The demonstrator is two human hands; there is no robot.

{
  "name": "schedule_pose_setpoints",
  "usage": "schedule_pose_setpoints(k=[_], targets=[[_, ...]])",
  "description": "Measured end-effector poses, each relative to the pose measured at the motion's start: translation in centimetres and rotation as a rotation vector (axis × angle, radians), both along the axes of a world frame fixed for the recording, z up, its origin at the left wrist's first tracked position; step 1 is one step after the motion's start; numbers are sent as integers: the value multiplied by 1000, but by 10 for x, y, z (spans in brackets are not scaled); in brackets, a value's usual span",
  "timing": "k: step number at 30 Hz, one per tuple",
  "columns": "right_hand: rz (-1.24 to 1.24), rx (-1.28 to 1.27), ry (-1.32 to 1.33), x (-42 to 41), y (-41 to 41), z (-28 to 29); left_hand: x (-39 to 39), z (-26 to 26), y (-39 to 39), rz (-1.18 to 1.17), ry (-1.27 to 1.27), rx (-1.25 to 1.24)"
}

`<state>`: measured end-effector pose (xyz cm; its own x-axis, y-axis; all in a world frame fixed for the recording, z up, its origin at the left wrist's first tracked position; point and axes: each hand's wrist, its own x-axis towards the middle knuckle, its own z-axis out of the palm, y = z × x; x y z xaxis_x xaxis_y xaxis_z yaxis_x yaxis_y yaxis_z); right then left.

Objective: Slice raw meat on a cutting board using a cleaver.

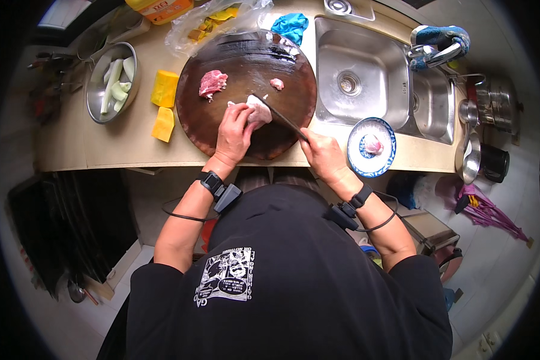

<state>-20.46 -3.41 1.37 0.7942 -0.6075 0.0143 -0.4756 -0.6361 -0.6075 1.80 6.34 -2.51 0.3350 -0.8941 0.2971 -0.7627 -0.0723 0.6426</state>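
Note:
A round dark cutting board [247,135] lies on the counter in front of me. On its near half, my left hand [235,132] grips a pale piece of raw meat [258,111] with bent fingers. My right hand [323,150] is closed around the handle of a knife [281,116], whose blade points up and left along the right side of that meat. A larger red piece of raw meat [213,84] rests at the board's left, and a small scrap of meat [277,84] lies towards its right side.
Two pieces of pumpkin [164,87] and a metal bowl [134,85] of pale green vegetable pieces are to the left. A plastic bag [180,33] with peelings and a blue cloth [290,28] lie behind. At right are a steel sink [364,49] and a patterned plate [353,150] holding a shallot or garlic bulb.

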Motion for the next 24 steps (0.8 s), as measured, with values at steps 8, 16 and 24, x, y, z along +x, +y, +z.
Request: schedule_pose_setpoints(k=[8, 16, 24], targets=[[148, -107, 261, 11, -9, 1, -9, -21, -9, -186, -10, -26], [263, -226, 327, 24, -21, 19, -6, -38, -16, -186, -22, -39], [299, -252, 435, 53, -26, 15, -6, -51, -18, -133, 66, -40]])
